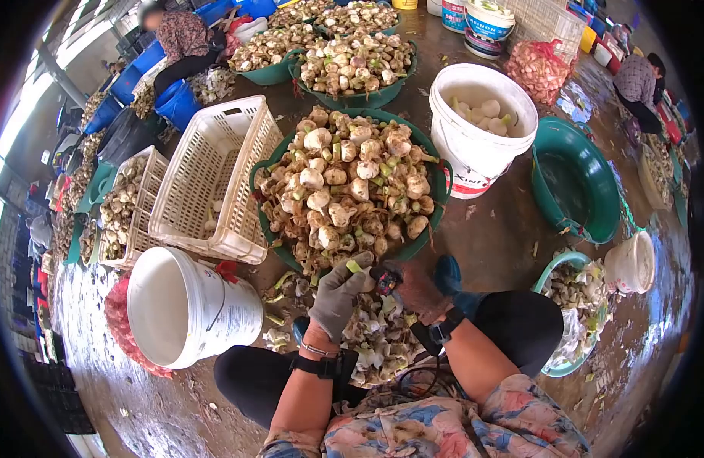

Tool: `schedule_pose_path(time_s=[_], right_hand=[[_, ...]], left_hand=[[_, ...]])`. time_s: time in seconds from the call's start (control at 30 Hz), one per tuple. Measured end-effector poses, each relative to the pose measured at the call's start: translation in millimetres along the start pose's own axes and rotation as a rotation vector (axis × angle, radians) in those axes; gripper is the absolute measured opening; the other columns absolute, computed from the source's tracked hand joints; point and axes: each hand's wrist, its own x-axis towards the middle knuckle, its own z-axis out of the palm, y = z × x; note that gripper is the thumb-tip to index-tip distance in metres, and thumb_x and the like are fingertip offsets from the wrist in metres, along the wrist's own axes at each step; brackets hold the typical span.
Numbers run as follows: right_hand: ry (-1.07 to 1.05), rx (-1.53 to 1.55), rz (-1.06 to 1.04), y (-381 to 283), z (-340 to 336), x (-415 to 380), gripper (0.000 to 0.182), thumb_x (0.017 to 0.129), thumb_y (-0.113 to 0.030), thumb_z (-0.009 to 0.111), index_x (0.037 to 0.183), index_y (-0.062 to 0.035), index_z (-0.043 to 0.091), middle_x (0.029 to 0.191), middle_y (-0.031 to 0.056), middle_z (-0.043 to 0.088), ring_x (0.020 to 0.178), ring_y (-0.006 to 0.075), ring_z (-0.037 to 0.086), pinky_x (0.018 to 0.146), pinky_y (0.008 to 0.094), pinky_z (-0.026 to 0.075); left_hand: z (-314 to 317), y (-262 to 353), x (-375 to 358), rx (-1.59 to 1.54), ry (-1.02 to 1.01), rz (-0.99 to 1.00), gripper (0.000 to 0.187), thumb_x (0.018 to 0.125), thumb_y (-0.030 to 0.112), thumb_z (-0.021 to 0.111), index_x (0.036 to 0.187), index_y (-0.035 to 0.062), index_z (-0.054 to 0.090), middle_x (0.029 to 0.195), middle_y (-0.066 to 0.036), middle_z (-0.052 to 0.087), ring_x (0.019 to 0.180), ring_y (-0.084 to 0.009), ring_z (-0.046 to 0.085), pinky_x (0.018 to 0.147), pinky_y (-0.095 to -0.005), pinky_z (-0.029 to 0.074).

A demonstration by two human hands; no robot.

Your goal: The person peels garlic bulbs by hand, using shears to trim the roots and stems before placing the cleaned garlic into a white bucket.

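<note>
Bulb (357,266): small, pale, held just below the basin's near rim, over the person's lap.
Left hand (338,296): gloved, fingers closed around the bulb.
Right hand (414,288): clenched on a small knife (385,281) whose tip is at the bulb.
Handling: looks light and firm, with loose husk; probably slippery once peeled, so best pinched at its sides, away from the blade.
Basin (436,183): green, heaped with unpeeled bulbs.
Peelings (378,340): piled between the knees on the wet floor.
Bucket (481,149): white, holds peeled bulbs, beyond the basin.

L hand (338,294) gloved, fingers curled shut, palm down; R hand (414,288) fisted just right of it. Both forearms bare, wrist straps on.
</note>
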Motion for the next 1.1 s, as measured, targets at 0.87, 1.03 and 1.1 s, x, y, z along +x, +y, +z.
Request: schedule_pose_path(time_s=[0.87, 1.03, 1.1], right_hand=[[-0.126, -0.481, 0.237, 96, 26, 62, 0.032, 0.081, -0.015, 0.057, 0.112, -0.0063, 0.057, 0.1, 0.0213, 0.059, 0.095, 0.0309, 0.056, 0.08, 0.0402, 0.045], [-0.025, 0.391, 0.46, 56, -7, 42, 0.026, 0.085, -0.022, 0.062, 0.099, 0.0001, 0.063, 0.088, 0.0092, 0.065, 0.069, 0.0193, 0.063, 0.067, 0.0313, 0.053], [-0.057, 0.256, 0.192, 77, -7, 39, 0.03, 0.093, -0.018, 0.044, 0.118, -0.005, 0.054, 0.115, 0.0149, 0.056, 0.103, 0.0226, 0.056, 0.087, 0.0326, 0.045]], left_hand=[[-60, -13, 43, -0.099, 0.317, -0.016, 0.049, 0.082, 0.016, 0.066, 0.125, 0.0011, 0.047, 0.123, -0.015, 0.053, 0.111, -0.0234, 0.053, 0.095, -0.0316, 0.042], [-53, -69, 49, 0.593, -0.001, 0.222, 0.065, 0.079, 0.015, 0.07, 0.134, 0.0013, 0.039, 0.131, -0.018, 0.047, 0.117, -0.0227, 0.049, 0.098, -0.0304, 0.04], [-45, -64, 44, 0.555, -0.091, 0.218, 0.065, 0.078, 0.016, 0.071, 0.133, 0.0014, 0.039, 0.128, -0.017, 0.049, 0.115, -0.0217, 0.051, 0.096, -0.0291, 0.041]])
